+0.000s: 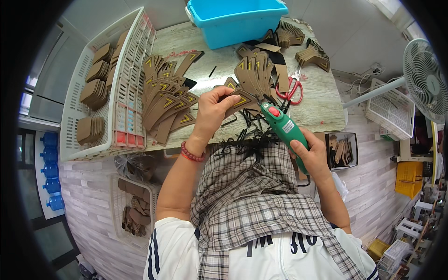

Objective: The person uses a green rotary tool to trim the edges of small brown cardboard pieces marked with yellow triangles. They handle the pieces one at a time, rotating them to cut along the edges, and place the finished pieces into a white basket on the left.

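In my left hand (211,114), thumb and fingers pinch a brown leather-like piece (244,99) with a yellow V mark. My right hand (313,157) wraps round green electric scissors (287,127) with a red button. The tool's tip meets the piece's right edge; the fingers hide part of the piece. Just beyond lies a fanned stack of similar brown pieces (254,74). A larger overlapping pile (163,105) of them sits left of my left hand. Black cut-off strips (247,126) are scattered below the tool, at the table's near edge and on my checked apron (247,196).
Red-handled scissors (297,90) lie right of the stack. A blue bin (238,28) stands at the table's back. On the left, a white plastic basket (128,65) holds stacked brown pieces. A white fan (424,81) stands at the right, and a box of pieces (353,149) sits below.
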A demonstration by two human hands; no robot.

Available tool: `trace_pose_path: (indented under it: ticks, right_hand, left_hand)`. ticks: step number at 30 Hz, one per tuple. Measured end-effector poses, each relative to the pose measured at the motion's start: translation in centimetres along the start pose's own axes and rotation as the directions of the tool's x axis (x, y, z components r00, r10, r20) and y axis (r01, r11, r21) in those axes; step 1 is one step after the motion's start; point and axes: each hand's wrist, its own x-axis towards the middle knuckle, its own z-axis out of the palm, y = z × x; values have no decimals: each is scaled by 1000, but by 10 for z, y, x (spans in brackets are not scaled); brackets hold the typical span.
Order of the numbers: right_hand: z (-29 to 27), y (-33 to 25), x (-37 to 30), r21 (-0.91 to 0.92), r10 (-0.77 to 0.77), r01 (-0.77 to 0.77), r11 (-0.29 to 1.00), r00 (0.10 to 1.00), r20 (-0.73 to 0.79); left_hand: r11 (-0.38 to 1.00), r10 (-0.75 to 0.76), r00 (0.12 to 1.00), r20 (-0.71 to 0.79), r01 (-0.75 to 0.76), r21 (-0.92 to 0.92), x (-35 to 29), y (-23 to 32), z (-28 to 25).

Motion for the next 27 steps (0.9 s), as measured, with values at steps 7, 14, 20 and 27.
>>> trace_pose_path:
  ticks: [7,14,20,27]
  right_hand:
    - [-4,4,2,-6,-8,8,1000,999,52]
    - [3,-4,8,-54,0,4,999,997,79]
    - [15,0,15,13,-19,19,1000,998,56]
    - [2,8,4,92,66,-62,994,997,-36]
  left_hand:
    - [997,16,996,91,-23,79,4,10,-9]
    - [977,-101,973,208,57,206,0,18,-14]
    - [936,-54,990,133,4,352,-1,31,-42]
    - [252,613,783,-105,-68,965,13,42,-92]
